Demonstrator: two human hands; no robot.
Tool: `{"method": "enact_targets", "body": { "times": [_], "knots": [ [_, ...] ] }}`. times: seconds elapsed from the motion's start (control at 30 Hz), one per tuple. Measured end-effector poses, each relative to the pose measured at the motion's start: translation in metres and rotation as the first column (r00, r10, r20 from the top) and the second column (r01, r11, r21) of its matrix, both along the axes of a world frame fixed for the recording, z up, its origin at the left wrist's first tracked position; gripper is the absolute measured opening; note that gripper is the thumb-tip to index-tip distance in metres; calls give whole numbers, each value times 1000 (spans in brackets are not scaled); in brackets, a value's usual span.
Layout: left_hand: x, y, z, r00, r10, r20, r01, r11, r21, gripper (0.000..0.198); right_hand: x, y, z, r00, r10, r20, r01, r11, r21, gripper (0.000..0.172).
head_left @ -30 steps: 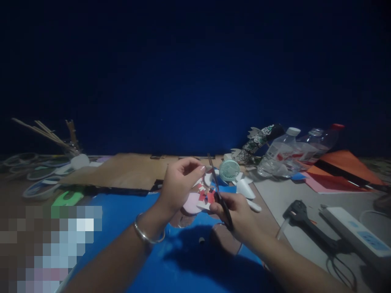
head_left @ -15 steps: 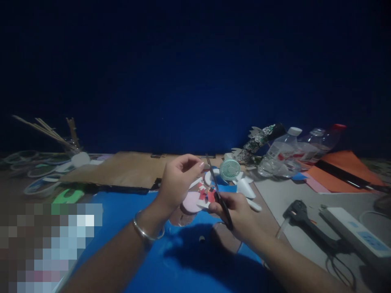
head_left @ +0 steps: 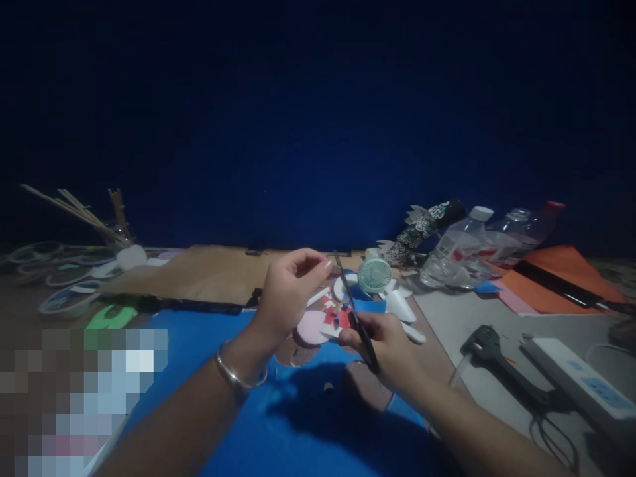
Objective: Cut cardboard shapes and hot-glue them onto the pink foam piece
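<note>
My right hand (head_left: pixel 385 348) is closed around the black handle of a pair of scissors (head_left: pixel 365 341), whose blades point up and away. My left hand (head_left: pixel 293 288) is pinched, and a tiny pale piece (head_left: pixel 336 269) shows at its fingertips, close beside the blades; its kind is too small to tell. Beneath the hands lie red and white scraps (head_left: pixel 334 310), a pale pink disc (head_left: pixel 311 328) and a white curled piece (head_left: pixel 399 306) on the blue sheet (head_left: pixel 238 424). A small mint-green fan (head_left: pixel 375 275) stands just beyond the scissors.
A black glue gun (head_left: pixel 511 368) and a white power strip (head_left: pixel 581 377) lie on the right. Plastic bottles (head_left: pixel 457 252) stand behind them, near orange sheets (head_left: pixel 561 285). Brown cardboard (head_left: pixel 193 275), thin sticks (head_left: pixel 84 215) and tape rolls (head_left: pixel 69 301) are at the left.
Both hands and the scissors stay almost where they were, with the small piece still beside the blades. The view has shifted very slightly.
</note>
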State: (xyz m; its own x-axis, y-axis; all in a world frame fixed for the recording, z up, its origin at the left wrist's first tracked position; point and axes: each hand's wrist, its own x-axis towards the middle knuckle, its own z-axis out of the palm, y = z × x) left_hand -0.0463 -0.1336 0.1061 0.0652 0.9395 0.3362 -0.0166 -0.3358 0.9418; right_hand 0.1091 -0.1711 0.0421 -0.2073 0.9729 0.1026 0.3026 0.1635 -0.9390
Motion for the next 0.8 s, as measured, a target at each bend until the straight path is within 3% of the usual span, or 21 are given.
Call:
{"method": "enact_targets", "body": {
  "times": [0.17,0.33,0.43,0.53,0.63,0.73,0.8],
  "knots": [
    [-2,3,-1,1000,1,-5,-1,1000,23,11,-1,0,-2,999,-19,38,19,1000,-12,33],
    [-3,6,-1,997,34,-66,-34,999,0,14,0,5,14,992,-126,3,126,992,-25,38],
    [-3,6,3,994,-49,-101,42,997,-68,14,14,10,32,966,-177,190,172,984,42,32],
    [-6,0,14,986,-116,-120,106,991,-84,13,36,12,47,849,-152,506,107,987,118,29],
    [-10,-9,32,971,-116,-211,114,993,-18,11,53,9,54,698,-120,706,40,991,128,37],
    [-13,-19,45,926,-113,-361,139,989,46,9,62,1,44,594,-105,798,-45,986,163,39],
    [-14,-26,40,849,-179,-497,201,980,-10,10,67,-6,30,579,-78,812,-85,984,155,35]
  ]
}}
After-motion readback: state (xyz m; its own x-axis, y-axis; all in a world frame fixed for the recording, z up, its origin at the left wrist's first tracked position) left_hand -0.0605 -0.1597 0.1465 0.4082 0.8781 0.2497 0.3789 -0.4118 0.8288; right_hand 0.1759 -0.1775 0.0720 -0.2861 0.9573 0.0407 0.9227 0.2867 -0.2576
